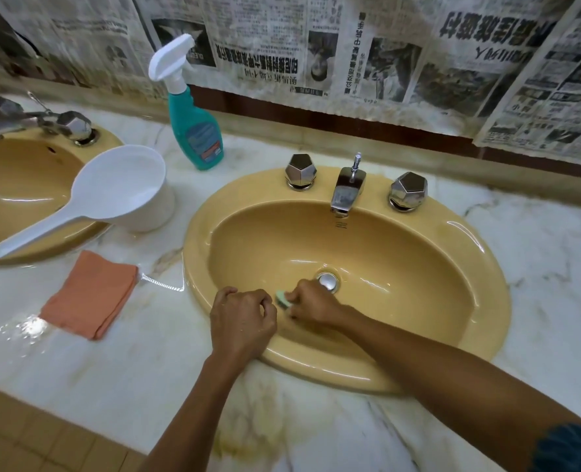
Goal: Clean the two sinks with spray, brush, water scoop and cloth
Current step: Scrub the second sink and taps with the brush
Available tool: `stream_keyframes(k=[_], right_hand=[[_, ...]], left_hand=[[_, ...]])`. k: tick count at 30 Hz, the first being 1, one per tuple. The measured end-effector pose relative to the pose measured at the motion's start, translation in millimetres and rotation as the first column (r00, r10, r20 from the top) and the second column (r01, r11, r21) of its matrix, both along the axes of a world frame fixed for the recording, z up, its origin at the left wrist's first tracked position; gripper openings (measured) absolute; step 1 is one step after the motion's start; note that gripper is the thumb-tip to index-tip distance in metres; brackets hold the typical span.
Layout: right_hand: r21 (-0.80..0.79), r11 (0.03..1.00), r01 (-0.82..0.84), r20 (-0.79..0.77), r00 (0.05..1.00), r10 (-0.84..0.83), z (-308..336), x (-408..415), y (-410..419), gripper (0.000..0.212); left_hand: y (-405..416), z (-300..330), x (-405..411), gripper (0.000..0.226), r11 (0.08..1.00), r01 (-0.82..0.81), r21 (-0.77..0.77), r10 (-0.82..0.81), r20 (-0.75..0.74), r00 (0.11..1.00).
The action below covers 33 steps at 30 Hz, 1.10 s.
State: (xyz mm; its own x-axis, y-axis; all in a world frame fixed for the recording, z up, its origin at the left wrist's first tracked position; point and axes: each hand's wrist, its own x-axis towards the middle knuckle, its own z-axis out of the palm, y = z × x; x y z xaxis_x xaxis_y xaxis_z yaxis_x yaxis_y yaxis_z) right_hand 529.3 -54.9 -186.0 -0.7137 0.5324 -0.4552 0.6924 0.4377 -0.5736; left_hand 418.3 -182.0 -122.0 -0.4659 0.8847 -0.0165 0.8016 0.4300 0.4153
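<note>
**Inspector:** Nearest first. The left hand (243, 323) sits at the front rim of the right sink (486, 287), fingers curled in with nothing visibly held. Just beside it, down in the basin, the right hand (311, 303) has its fingers clamped on the pale green brush (282, 298), close to the drain plug (328, 281).

**Clerk:** So which step?

**Inspector:** Scrubbing, in my judgement, and in the right basin only. Whether cleaner has been applied I cannot tell.

**Clerk:** And what follows?

**Inspector:** Likely a rinse. The white water scoop (112, 195) stands on the marble surface (554, 253) between the basins, its handle lying over the left sink (16, 172); a hand must be freed to lift it. The orange cloth (89, 294) lies folded near the wet patch, for wiping. Farther back, the spray bottle (193, 124) stands upright near the papered wall.
</note>
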Motion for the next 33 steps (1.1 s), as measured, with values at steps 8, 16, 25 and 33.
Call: stream_keyframes(k=[8,16,25,33], right_hand=[[0.089,0.992,0.09,0.22,0.969,-0.107,9.7,17.8,-4.9,0.037],[-0.05,0.981,0.185,0.254,0.953,-0.167,36.9,11.1,-18.3,0.019],[-0.29,0.824,0.487,0.049,0.867,-0.495,67.7,-85.1,-30.2,0.013],[-0.054,0.852,0.521,0.079,0.853,-0.517,47.4,-97.7,-37.8,0.015]], left_hand=[[10.4,-8.6,-82.1,0.037,0.952,0.186,0.245,-0.16,-0.121,0.98],[17.0,-22.1,-135.8,0.066,0.988,0.026,0.154,-0.041,0.094,0.995],[16.6,-20.5,-137.3,0.058,0.981,0.018,0.191,-0.046,0.141,0.989],[17.3,-16.4,-138.7,0.057,0.984,0.027,0.177,-0.05,0.126,0.991]])
